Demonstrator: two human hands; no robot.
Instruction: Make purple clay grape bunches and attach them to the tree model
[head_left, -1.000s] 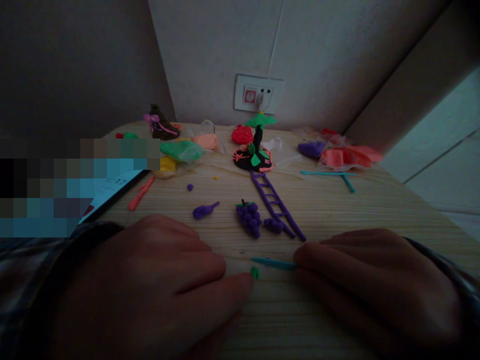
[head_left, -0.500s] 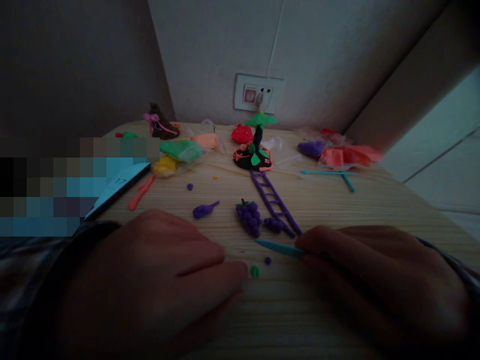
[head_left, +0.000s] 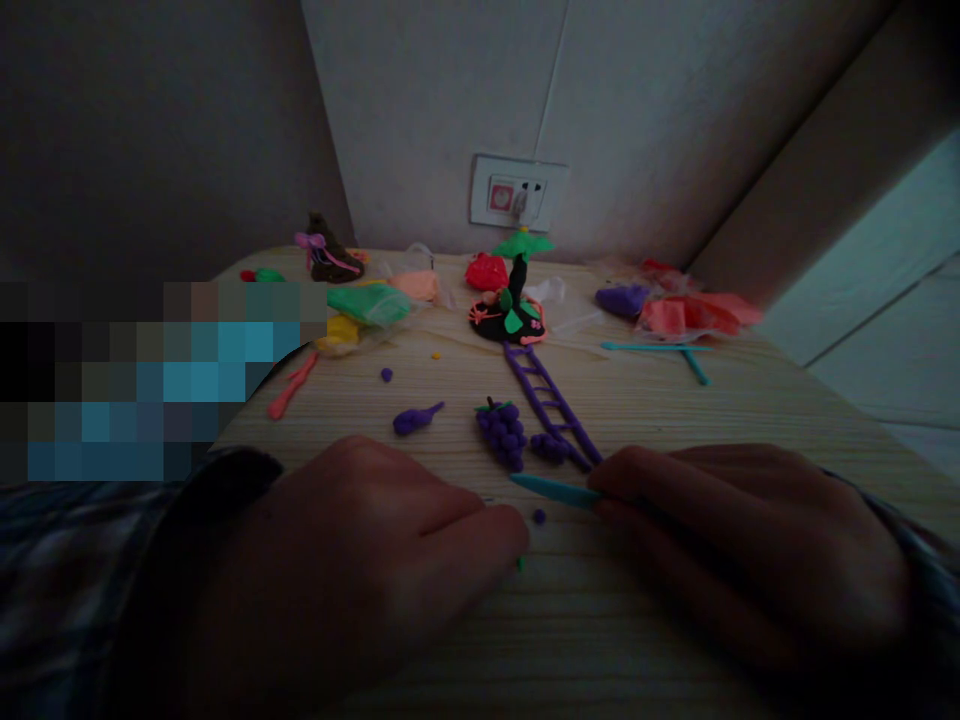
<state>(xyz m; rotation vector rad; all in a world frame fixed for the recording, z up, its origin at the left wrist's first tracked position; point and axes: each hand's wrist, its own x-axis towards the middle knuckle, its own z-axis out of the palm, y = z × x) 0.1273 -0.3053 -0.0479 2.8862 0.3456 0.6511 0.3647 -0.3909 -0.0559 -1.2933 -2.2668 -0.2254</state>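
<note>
My right hand (head_left: 742,550) is closed around a teal modelling tool (head_left: 551,489), whose tip points left just above a tiny purple clay ball (head_left: 538,516). My left hand (head_left: 360,580) lies low on the wooden table (head_left: 675,420), its fingers curled; a fingertip covers most of a small green clay bit (head_left: 520,565). Just beyond both hands lie a purple clay grape bunch (head_left: 501,432) and a purple clay ladder (head_left: 551,410). The ladder leads up to a black clay tree with green leaves (head_left: 514,300).
Bags and lumps of clay in green (head_left: 367,302), red (head_left: 485,270), purple (head_left: 622,298) and pink (head_left: 697,312) lie along the back. A brown clay figure (head_left: 330,255), a purple clay piece (head_left: 416,418), an orange tool (head_left: 292,386) and teal sticks (head_left: 660,348) are scattered. A wall socket (head_left: 517,192) is behind.
My right hand lifted the teal tool away from the green bit, towards the grapes, uncovering a tiny purple ball. My left fingertip moved right onto the green bit.
</note>
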